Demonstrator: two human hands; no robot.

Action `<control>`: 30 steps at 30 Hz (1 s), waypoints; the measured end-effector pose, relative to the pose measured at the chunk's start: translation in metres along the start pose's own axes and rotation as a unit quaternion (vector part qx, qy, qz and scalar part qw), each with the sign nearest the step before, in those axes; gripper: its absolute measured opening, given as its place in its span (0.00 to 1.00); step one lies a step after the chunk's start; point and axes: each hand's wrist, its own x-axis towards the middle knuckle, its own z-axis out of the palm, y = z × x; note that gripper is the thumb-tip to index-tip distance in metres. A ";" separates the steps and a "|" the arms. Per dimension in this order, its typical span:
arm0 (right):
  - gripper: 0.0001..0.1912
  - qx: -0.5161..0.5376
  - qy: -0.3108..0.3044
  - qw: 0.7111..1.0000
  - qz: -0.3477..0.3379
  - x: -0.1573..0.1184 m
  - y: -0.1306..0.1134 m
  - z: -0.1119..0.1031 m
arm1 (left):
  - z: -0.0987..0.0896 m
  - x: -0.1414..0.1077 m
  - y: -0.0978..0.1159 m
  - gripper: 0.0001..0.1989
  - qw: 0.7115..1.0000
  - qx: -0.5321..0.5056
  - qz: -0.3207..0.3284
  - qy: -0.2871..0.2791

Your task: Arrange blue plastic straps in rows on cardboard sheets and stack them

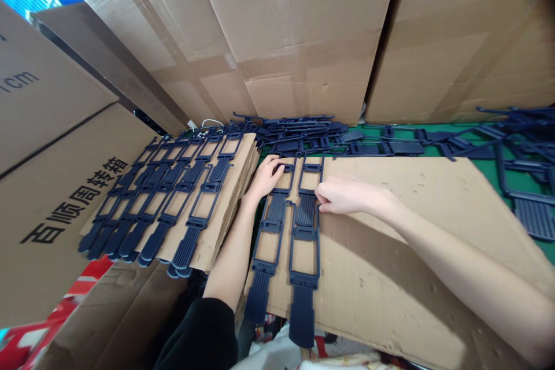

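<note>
Dark blue plastic frames with ribbed flaps lie in two columns on a cardboard sheet (390, 277). My left hand (264, 178) is at the top of the left column, its thumb and fingers closed on the edge of the upper left plastic frame (277, 206). On the other side, my right hand (342, 194) has its fingers curled in and pressed against the right edge of the upper right plastic frame (306, 208). Nearer to me are the lower left frame (260, 295) and the lower right frame (302, 312), whose flaps overhang the sheet's front edge.
To the left, a stack of cardboard sheets (236, 202) carries several rows of similar frames (188, 245). Loose frames lie in a pile (299, 132) behind the sheet, and more (535, 217) rest on the green surface (481, 153) at right. Large cardboard boxes (295, 29) wall the back and left.
</note>
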 end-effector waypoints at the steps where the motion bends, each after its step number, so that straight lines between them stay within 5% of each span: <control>1: 0.11 -0.001 -0.004 1.000 0.001 -0.001 0.000 0.000 | 0.000 0.000 0.000 0.11 1.000 0.000 0.000 0.000; 20: 0.10 0.021 -0.019 1.000 0.014 -0.003 0.001 -0.002 | -0.002 0.000 0.003 0.11 1.000 -0.002 0.000 -0.001; 25: 0.11 0.074 0.048 0.996 0.034 -0.008 0.037 -0.014 | -0.001 0.000 0.002 0.11 1.000 0.000 -0.001 -0.003; 30: 0.20 0.044 0.144 0.966 0.210 -0.024 0.108 -0.022 | 0.000 0.000 0.002 0.11 1.000 0.003 -0.006 0.000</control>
